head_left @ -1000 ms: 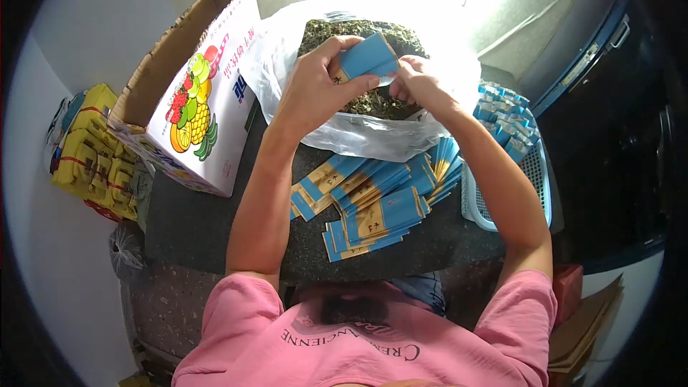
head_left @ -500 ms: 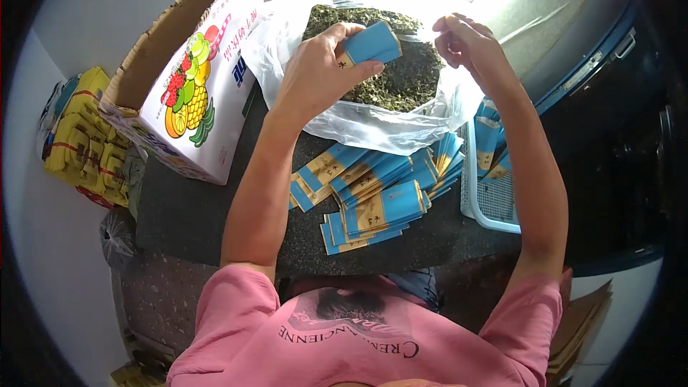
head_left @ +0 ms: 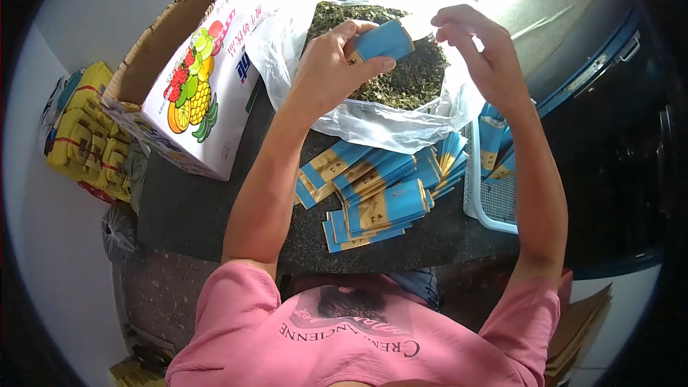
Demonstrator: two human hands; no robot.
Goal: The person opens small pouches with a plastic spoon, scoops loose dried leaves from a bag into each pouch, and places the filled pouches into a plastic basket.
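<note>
Your left hand (head_left: 331, 72) grips a small blue-and-tan paper packet (head_left: 383, 41) by its lower end, thumb across the front, so its upper end points over the clear plastic bag of dark dried leaves (head_left: 401, 75); held that way, its top sits right above the heap. Your right hand (head_left: 479, 50) hangs just to the right of the packet, apart from it, fingers loosely curled and holding nothing that shows, though whether a pinch of leaf sits between the fingertips cannot be told.

The bag lies open at the far middle of the dark worktop (head_left: 193, 215), its plastic rim folded down so both hands reach in freely. Near you, below the bag, lies a fanned pile of flat blue-and-tan packets (head_left: 376, 197). To the right, a white plastic mesh basket (head_left: 487, 211) holds more blue packets standing on end; your right forearm crosses above it. On the left, an open cardboard box printed with fruit (head_left: 190, 89) leans close beside the bag, and yellow bundled packs (head_left: 82, 136) sit beyond it, off the worktop.
</note>
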